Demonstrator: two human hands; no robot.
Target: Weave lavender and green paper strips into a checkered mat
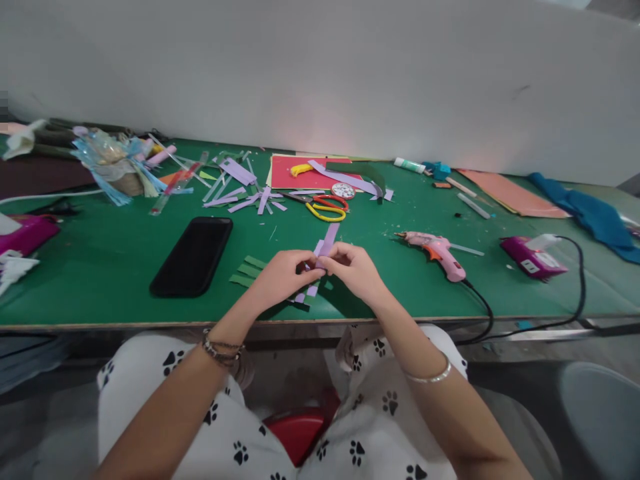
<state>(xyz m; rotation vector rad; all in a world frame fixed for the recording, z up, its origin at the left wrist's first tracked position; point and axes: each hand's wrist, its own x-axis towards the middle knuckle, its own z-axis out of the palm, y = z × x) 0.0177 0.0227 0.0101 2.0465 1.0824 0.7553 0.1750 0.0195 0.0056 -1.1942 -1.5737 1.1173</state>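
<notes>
My left hand [283, 275] and my right hand [354, 270] meet over the near edge of the green table [100, 267]. Both pinch the same purple paper strip [327, 241], which sticks out above and below the fingers. Several green paper strips [249, 270] lie just left of my left hand. A black phone [193, 255] lies face up further left.
A pink glue gun [440, 253] with a black cord lies to the right, next to a magenta box [533, 257]. Yellow-and-red scissors [325, 207], a red sheet [300, 173] and loose purple strips [245, 193] lie behind. Blue cloth [595, 217] and orange paper [510, 193] sit far right.
</notes>
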